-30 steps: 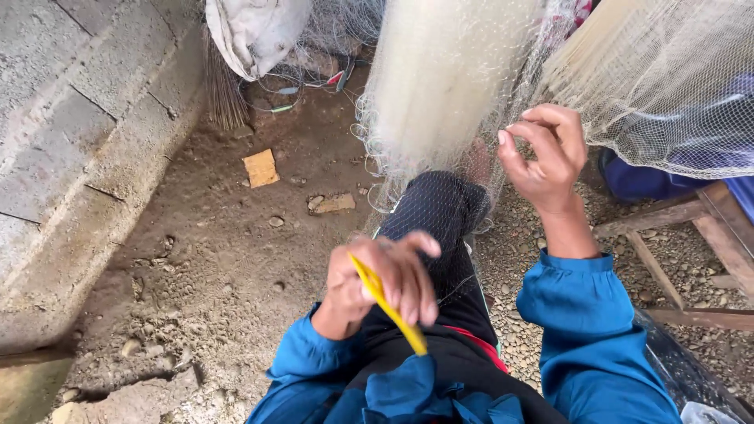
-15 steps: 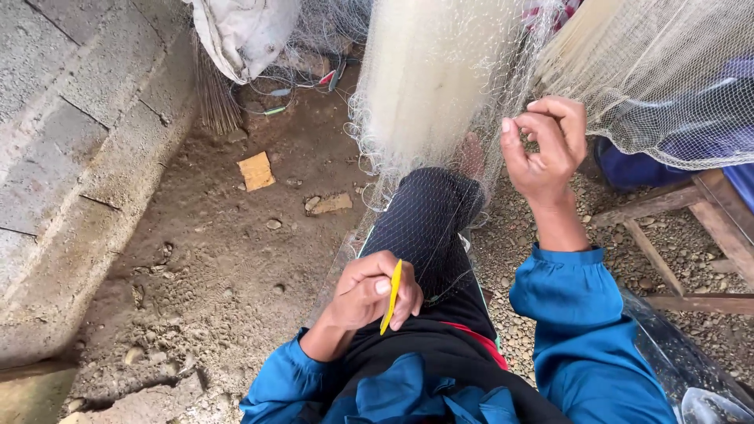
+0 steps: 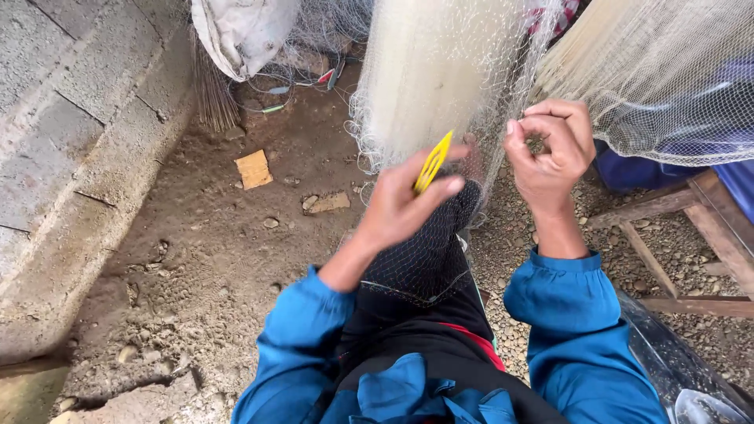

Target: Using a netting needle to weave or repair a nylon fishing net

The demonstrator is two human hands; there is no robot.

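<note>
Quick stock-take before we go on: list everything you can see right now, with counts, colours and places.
Fishing net: one bundle, pale cream, hanging top centre, spreading to the upper right.
Netting needle: one, yellow, in the left hand.
Block wall: one, grey, left side.
Sack: one, whitish, hanging top left.
Broom bristles: one bunch, brown, by the wall.
Cardboard scrap: one, tan, on the dirt floor.
Flat stone: one, tan, on the dirt.
Wooden frame: one, brown, right side on gravel.
Blue cloth: one, under the net at right.
Left hand: raised, pinching the needle.
Right hand: fist closed on net mesh.
Sleeves: two, blue.
</note>
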